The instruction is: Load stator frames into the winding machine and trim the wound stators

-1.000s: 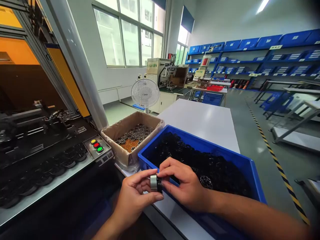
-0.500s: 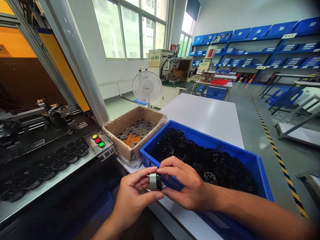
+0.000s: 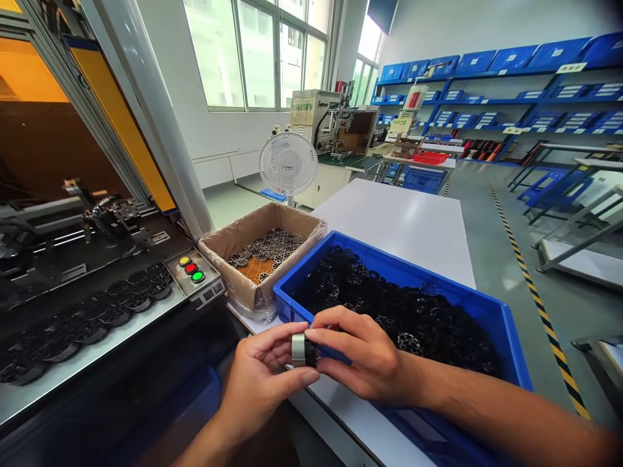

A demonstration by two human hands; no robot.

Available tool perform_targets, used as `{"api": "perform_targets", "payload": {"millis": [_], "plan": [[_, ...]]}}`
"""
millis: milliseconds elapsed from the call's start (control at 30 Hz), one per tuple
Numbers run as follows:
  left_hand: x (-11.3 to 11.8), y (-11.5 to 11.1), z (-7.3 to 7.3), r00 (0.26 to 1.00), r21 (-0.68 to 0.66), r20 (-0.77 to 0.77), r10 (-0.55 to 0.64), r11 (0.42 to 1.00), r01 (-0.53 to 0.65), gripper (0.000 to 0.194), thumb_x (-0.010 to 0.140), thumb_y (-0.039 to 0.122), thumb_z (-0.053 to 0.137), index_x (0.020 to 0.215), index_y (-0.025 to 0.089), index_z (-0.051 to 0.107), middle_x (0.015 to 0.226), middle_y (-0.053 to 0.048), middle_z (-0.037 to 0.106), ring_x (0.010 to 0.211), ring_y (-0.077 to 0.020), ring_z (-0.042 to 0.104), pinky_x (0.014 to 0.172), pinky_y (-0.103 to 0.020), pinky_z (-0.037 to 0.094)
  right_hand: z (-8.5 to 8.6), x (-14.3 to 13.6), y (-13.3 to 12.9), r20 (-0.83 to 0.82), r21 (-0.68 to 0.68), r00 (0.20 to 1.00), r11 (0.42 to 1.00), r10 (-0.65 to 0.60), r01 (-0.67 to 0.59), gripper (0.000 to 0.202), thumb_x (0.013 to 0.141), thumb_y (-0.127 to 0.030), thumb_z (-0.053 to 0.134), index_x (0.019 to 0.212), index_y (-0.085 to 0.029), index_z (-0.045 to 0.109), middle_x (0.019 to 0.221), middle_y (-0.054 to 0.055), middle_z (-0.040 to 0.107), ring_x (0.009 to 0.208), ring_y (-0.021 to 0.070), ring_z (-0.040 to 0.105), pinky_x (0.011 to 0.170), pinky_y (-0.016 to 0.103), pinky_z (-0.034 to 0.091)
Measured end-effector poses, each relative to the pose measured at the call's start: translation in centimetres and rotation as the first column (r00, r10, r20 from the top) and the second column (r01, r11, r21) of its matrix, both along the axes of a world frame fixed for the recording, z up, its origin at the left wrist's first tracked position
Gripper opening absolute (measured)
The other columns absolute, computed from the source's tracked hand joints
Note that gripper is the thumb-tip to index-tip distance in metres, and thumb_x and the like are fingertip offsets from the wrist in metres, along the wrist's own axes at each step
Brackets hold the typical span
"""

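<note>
Between my two hands is a short silver metal ring (image 3: 298, 350) with a black plastic part (image 3: 310, 354) seated at its right side. My left hand (image 3: 263, 373) grips the ring from the left, thumb below and fingers above. From the right, the fingertips of my right hand (image 3: 357, 350) pinch the black part; its far side is hidden by them. Both hands are just in front of a blue bin (image 3: 487, 305) heaped with black round plastic parts (image 3: 389, 298). Left of it stands a plastic-lined cardboard box (image 3: 243, 288) holding round parts with silver rims (image 3: 275, 250).
At left, a row of black round parts (image 3: 92, 324) lies on a machine's metal ledge, beside a panel (image 3: 207, 283) with yellow, red and green buttons. A white fan (image 3: 288, 165) stands behind the box. The white table (image 3: 399, 214) extends beyond the bin.
The view has shifted slightly. Both hands keep hold of the ring and black part, with only a slight movement of the right fingers.
</note>
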State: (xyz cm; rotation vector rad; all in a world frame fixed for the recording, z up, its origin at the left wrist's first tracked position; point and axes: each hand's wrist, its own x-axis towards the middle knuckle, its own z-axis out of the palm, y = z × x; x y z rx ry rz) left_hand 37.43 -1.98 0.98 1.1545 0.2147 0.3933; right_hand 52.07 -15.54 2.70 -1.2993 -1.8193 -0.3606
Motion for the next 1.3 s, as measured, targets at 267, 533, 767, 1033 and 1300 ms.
{"api": "perform_targets", "payload": {"millis": [267,533,767,1033,1300], "plan": [[-0.3,0.2,0.2,0.996,-0.044,-0.069,-0.057,0.998,0.054,0.049,0.055,0.012,0.091,0.102,0.018,0.077,0.085,-0.005,0.080,0.078,-0.0196,0.075,0.074,-0.025,0.061,0.2,0.4,-0.2,0.113,0.032,0.994,0.999,0.010,-0.014,0.033,0.088,-0.016,0.068,0.119,-0.007,0.060,0.097,0.015,0.063,0.089,0.0197,0.063,0.073,0.030,0.057],[-0.3,0.2,-0.3,0.994,0.021,-0.070,-0.083,0.996,0.085,0.052,0.064,0.030,0.088,0.112,0.018,0.074,0.098,-0.009,0.079,0.090,-0.0247,0.075,0.080,-0.029,0.059,-0.3,0.0,0.1,0.090,0.034,0.996,0.999,-0.002,-0.001,0.037,0.089,-0.020,0.067,0.123,-0.007,0.058,0.100,0.016,0.065,0.090,0.0214,0.063,0.074,0.034,0.058],[-1.0,-1.8,-1.2,0.998,0.055,-0.064,-0.008,0.998,0.011,0.047,0.086,0.036,0.068,0.131,0.021,0.063,0.135,-0.013,0.065,0.126,-0.0331,0.059,0.110,-0.045,0.044,-0.3,0.6,0.5,-0.078,-0.050,0.997,0.998,0.021,-0.025,0.052,0.084,-0.032,0.074,0.127,-0.009,0.057,0.110,0.017,0.061,0.100,0.0228,0.062,0.085,0.037,0.057],[-1.1,-3.0,-2.2,0.992,-0.054,-0.096,0.083,0.995,-0.088,0.048,0.082,0.039,0.073,0.126,0.020,0.066,0.130,-0.013,0.067,0.117,-0.0337,0.065,0.097,-0.042,0.056,-0.9,0.8,1.2,-0.461,-0.179,0.878,0.955,0.131,-0.237,0.032,0.092,-0.033,0.065,0.116,-0.012,0.065,0.093,0.009,0.070,0.084,0.0149,0.064,0.078,0.029,0.056],[-1.0,-2.9,-2.3,0.993,-0.058,-0.076,0.090,0.994,-0.095,0.052,0.079,0.039,0.075,0.127,0.021,0.065,0.124,-0.013,0.071,0.122,-0.0341,0.062,0.109,-0.045,0.045,-0.8,-0.1,0.9,-0.459,-0.220,0.886,0.957,0.068,-0.188,0.027,0.092,-0.025,0.063,0.116,-0.013,0.062,0.098,0.010,0.069,0.083,0.0152,0.062,0.079,0.031,0.056]]}}
